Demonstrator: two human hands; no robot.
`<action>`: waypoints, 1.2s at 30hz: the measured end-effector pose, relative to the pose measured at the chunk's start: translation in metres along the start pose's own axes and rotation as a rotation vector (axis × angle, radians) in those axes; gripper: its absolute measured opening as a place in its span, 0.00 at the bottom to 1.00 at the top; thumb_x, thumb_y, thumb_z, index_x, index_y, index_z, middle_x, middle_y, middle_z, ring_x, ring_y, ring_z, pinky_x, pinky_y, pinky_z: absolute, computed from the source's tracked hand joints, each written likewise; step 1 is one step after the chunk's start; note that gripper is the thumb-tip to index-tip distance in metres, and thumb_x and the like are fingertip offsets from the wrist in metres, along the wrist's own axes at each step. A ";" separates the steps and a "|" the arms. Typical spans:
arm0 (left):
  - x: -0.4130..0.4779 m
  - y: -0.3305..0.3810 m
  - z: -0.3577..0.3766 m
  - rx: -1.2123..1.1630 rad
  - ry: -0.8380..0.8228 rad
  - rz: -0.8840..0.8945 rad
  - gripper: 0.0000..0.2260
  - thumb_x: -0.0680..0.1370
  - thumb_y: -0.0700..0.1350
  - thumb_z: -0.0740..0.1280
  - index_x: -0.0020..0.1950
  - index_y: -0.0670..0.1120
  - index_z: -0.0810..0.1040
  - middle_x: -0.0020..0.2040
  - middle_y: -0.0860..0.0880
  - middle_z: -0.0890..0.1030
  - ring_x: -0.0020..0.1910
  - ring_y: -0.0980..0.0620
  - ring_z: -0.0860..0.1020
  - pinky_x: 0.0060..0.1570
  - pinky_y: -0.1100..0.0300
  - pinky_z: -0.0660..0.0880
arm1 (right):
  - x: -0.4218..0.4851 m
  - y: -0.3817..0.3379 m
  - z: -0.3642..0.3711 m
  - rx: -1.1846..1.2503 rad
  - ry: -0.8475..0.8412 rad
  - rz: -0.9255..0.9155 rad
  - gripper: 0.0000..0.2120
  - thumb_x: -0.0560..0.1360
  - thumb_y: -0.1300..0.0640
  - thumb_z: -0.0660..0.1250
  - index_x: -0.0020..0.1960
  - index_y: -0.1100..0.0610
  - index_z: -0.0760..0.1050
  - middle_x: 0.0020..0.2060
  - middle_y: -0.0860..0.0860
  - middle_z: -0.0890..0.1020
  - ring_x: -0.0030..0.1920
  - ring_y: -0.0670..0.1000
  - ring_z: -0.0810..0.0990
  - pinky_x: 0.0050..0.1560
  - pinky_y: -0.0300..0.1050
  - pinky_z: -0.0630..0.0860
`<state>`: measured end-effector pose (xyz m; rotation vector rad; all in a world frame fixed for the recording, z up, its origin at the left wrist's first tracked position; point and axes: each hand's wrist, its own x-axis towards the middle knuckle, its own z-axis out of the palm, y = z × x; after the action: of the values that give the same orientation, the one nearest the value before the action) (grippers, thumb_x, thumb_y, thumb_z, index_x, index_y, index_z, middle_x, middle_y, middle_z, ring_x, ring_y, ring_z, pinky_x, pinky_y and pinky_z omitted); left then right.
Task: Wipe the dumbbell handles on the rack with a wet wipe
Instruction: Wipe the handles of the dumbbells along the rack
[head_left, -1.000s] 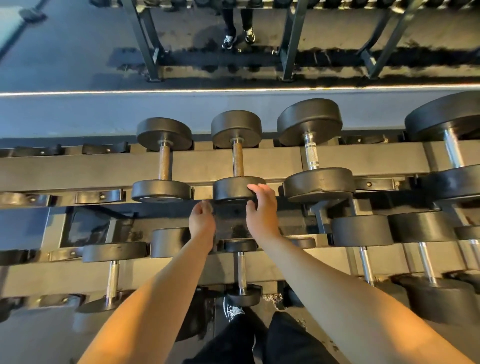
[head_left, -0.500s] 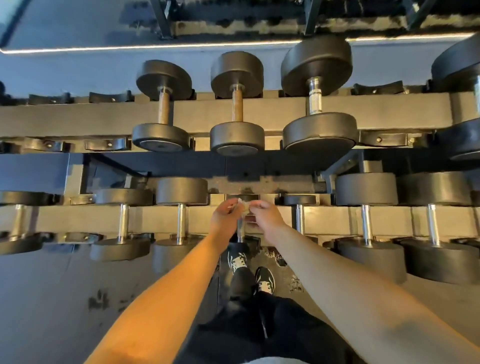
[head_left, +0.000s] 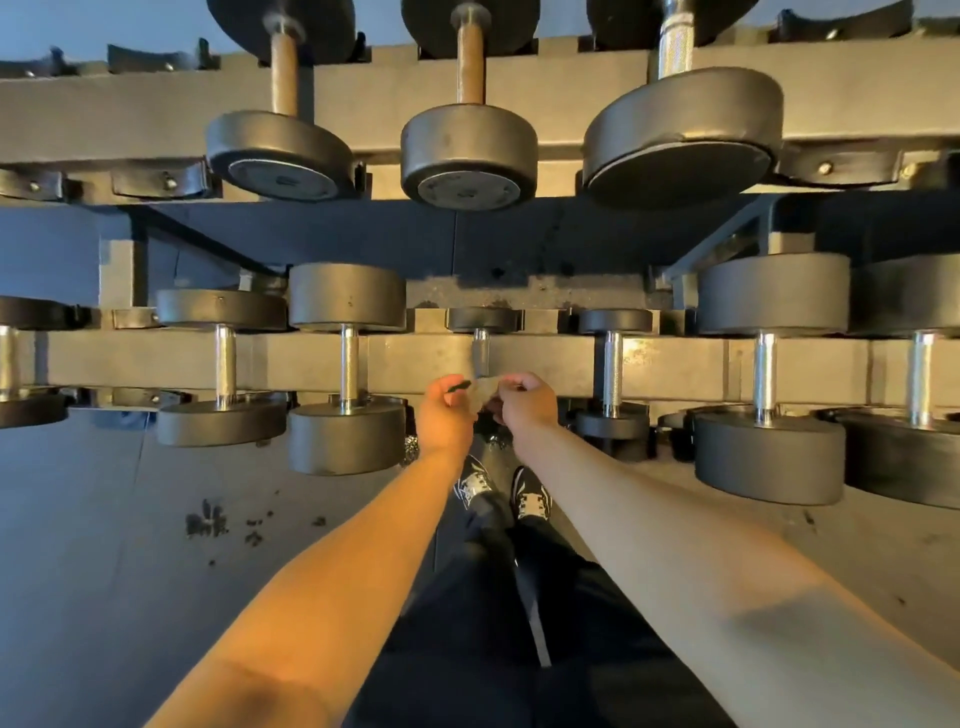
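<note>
Light: warm, dim, glinting on chrome handles (head_left: 612, 370)
Shadows: deep under upper shelf (head_left: 467, 234)
Edges: wide-angle bowing
Focus: slightly soft

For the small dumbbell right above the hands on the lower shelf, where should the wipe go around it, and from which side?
Around the bare metal handle, the thin bar between its two heads. Come from the front, over the near head, since the rack beam lies right behind it. Both hands, left and right, hold the wipe just below it.
</note>
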<state>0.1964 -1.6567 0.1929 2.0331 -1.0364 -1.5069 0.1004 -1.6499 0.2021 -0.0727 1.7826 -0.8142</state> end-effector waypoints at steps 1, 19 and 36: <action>0.003 -0.004 0.002 -0.033 0.010 0.024 0.11 0.83 0.39 0.62 0.64 0.48 0.76 0.53 0.50 0.81 0.51 0.49 0.80 0.52 0.56 0.77 | 0.005 0.005 0.003 0.000 0.004 0.008 0.12 0.82 0.61 0.64 0.43 0.47 0.76 0.52 0.54 0.83 0.53 0.55 0.82 0.56 0.51 0.81; 0.133 -0.008 0.070 0.090 0.129 0.355 0.03 0.79 0.43 0.71 0.53 0.47 0.80 0.53 0.53 0.74 0.50 0.60 0.74 0.46 0.76 0.70 | 0.118 0.011 0.036 0.178 -0.048 -0.061 0.11 0.82 0.63 0.59 0.54 0.60 0.81 0.47 0.57 0.83 0.45 0.51 0.78 0.42 0.41 0.74; 0.181 -0.012 0.066 0.232 0.391 0.479 0.05 0.82 0.41 0.64 0.49 0.46 0.78 0.46 0.49 0.76 0.48 0.52 0.76 0.57 0.55 0.75 | 0.145 -0.012 0.048 -0.037 0.004 -0.352 0.14 0.82 0.60 0.59 0.65 0.50 0.73 0.56 0.53 0.81 0.55 0.50 0.80 0.57 0.47 0.77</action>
<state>0.1640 -1.7792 0.0468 1.9266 -1.4417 -0.7433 0.0828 -1.7446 0.0833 -0.4184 1.8141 -1.0301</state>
